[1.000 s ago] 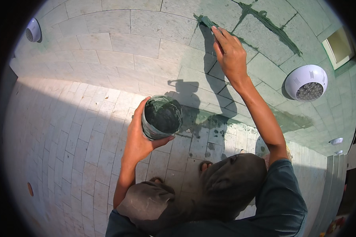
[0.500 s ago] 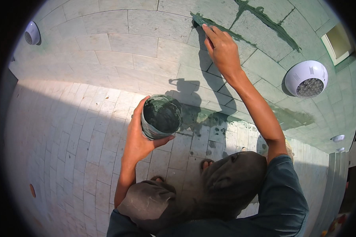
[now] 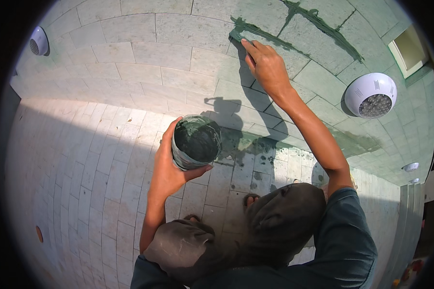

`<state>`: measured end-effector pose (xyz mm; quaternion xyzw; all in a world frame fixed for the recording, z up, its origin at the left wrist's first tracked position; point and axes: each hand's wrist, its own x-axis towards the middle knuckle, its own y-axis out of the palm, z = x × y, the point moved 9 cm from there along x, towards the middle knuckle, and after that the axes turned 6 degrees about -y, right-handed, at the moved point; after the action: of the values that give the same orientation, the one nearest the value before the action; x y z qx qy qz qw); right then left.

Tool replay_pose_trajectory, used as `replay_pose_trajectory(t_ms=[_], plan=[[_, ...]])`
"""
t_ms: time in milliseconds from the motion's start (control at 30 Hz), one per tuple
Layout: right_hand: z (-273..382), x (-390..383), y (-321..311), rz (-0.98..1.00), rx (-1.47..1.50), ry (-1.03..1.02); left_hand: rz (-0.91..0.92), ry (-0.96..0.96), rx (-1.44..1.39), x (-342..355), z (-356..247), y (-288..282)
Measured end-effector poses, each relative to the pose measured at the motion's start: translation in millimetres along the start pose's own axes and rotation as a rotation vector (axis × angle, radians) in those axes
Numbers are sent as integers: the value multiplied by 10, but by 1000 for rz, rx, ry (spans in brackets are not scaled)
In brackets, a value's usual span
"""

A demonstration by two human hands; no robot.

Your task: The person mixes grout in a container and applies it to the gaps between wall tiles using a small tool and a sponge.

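My left hand (image 3: pixel 166 168) is wrapped round a round tub (image 3: pixel 179 156), its open top tilted toward me. Dark green paste (image 3: pixel 197 142) coats the inside of the tub. Up at the tiled wall (image 3: pixel 183 31), my right hand (image 3: pixel 270 70) pinches a small flat spreader (image 3: pixel 235 35) smeared with green; most of the tool is hidden by the fingers. Its tip is at the wall, just below the left end of a green paste line (image 3: pixel 263 32) along a tile joint. A thicker green streak (image 3: pixel 325 28) covers joints farther right.
Round white lamps stick out from the wall, one right of my forearm (image 3: pixel 371 95) and one far left (image 3: pixel 39 41). A square recess (image 3: pixel 409 52) sits at upper right. Green splashes (image 3: pixel 258 166) spot the paved floor (image 3: pixel 113 188) by my feet. Steps (image 3: pixel 404 221) rise at the right.
My right hand and the spreader have shifted slightly down and left, off the paste line's end to just below it. The left hand and tub have stayed put.
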<state>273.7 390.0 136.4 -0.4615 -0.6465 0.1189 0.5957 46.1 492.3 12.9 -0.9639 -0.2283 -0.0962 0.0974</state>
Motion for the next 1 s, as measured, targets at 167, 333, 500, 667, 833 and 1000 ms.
replay_pose_trajectory(t_ms=[167,333,500,667,833,1000], plan=[[106,-78,12,0,78,-41,-13,20,15,-13,-8,-33],[-69,52,-397,-156,-69,-79,-17,14,-1,-12,-1,-28],[-286,-189,-320,16,-164,-33,-14,27,35,-15,8,-33],[-286,-341,-495,-2,-128,-10,-16,15,-19,-6,-15,-36],[-230,-207,-566,-89,-121,-81,-7,12,0,-15,-21,-16],[-360,-267,-423,-37,-159,-61,6,5,-13,-9,-43,-1]])
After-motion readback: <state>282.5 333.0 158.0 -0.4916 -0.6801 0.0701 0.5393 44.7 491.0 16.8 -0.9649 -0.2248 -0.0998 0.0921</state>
